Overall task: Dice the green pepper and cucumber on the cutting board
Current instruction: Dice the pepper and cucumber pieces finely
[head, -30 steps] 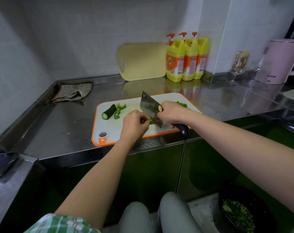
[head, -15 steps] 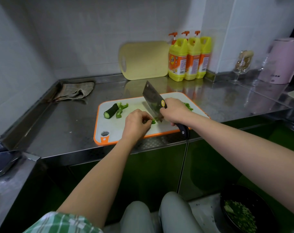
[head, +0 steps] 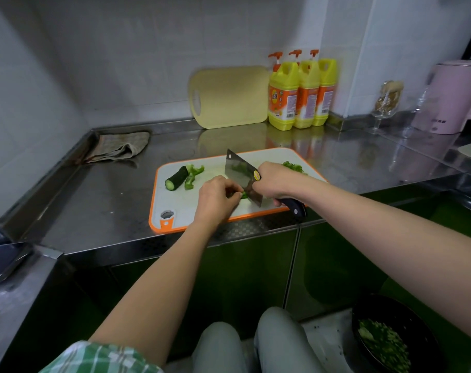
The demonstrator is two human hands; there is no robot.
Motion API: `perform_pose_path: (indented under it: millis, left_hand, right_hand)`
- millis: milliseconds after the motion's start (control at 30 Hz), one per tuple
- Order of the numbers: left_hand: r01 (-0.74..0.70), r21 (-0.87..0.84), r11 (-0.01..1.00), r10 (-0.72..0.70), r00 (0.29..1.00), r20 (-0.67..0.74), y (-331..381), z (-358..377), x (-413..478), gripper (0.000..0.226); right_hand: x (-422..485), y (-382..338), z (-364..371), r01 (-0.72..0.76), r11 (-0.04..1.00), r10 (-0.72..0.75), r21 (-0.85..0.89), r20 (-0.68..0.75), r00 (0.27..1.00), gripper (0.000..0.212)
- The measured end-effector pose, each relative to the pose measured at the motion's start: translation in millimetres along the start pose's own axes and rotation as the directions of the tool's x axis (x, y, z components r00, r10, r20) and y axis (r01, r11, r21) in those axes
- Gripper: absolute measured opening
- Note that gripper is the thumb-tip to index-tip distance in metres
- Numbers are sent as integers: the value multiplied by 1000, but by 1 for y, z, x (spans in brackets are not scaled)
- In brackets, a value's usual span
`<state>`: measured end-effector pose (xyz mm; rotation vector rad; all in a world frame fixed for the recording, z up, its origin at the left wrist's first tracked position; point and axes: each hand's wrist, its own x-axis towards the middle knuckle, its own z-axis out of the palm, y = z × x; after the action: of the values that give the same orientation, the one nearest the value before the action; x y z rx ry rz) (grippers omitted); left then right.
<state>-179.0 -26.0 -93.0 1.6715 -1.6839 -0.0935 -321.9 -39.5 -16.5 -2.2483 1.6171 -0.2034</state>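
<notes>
Cleaver (head: 242, 179) is dropping again, another cut landing mid cutting board (head: 175, 208).
Right grip (head: 276, 181) is clasping its handle; left grip (head: 215, 195) is pinching the pepper strip (head: 244, 195).

White tiled walls (head: 121, 49) meet a steel counter (head: 94, 197) above green cabinet doors (head: 242, 265).

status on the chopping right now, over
Left hand pinches green piece on cutting board. Right hand grips cleaver, blade at the piece. Cucumber chunk and pepper strips lie uncut, board's left. Nothing in the way.
</notes>
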Motion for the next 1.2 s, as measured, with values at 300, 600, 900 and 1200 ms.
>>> perform_pose_path:
  millis: [300, 600, 900, 1200]
  left_hand:
    - [7, 11, 1000, -7, 1000, 19, 4, -3, -2, 16]
    - [15, -13, 1000, -15, 1000, 14, 2, -3, -2, 11]
    - [13, 4, 1000, -13, 1000, 6, 3, -3, -2, 9]
    - [10, 16, 1000, -10, 1000, 5, 2, -3, -2, 9]
  right_hand:
    - [9, 5, 14, 1, 998, 8, 57, -158, 987, 18]
    - [-4, 3, -2, 16, 999, -14, 39, -59, 998, 14]
    - [-4, 0, -1, 17, 1000, -17, 11, -12, 1000, 15]
    - [10, -2, 19, -22, 1000, 24, 18, -128, 991, 11]
